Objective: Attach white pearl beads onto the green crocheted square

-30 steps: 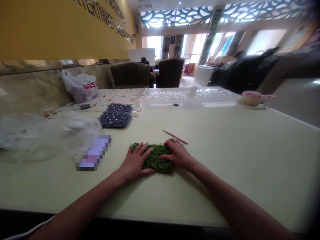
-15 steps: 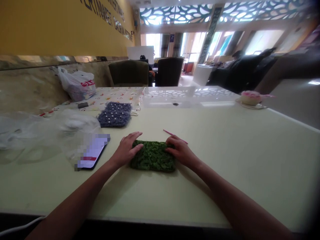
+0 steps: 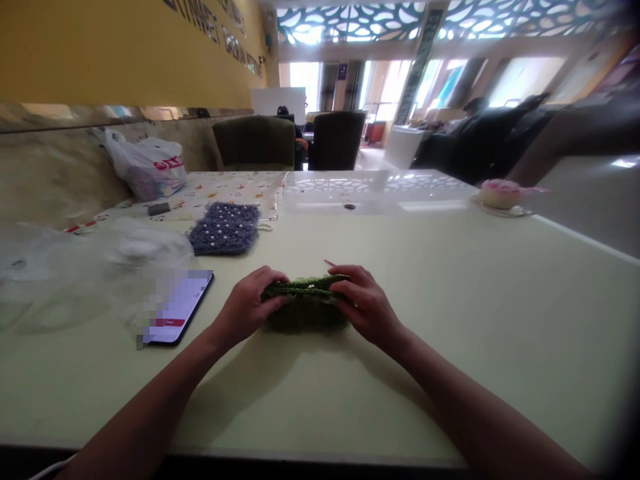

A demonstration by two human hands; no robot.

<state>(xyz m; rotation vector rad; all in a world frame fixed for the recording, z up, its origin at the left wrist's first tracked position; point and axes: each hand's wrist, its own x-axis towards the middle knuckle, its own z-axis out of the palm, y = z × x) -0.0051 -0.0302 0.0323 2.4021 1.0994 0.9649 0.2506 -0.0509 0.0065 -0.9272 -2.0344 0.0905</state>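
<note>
A green crocheted piece (image 3: 306, 315) is held between both hands in the middle of the head view, its upper edge raised and turned toward me. My left hand (image 3: 253, 301) pinches its left upper corner between thumb and fingers. At the opposite corner, my right hand (image 3: 367, 303) grips the same edge, fingers on top and thumb beneath. Small pale spots show along the top, too small to name. Just beyond the right fingers lies a thin pink crochet hook (image 3: 329, 263), mostly hidden by that hand.
Left of my hands, a phone (image 3: 185, 310) lies by a crumpled clear plastic bag (image 3: 135, 250). Beyond are a blue-grey crocheted piece with white beads (image 3: 225, 228), a small grey block (image 3: 159, 209) and a white carrier bag (image 3: 150, 167). A pink-topped pot (image 3: 500, 193) stands far right.
The green piece lay flat with its textured face up; now its far edge is lifted and tilted toward me. My left fingers have closed on it, and my right hand covers more of the hook.
</note>
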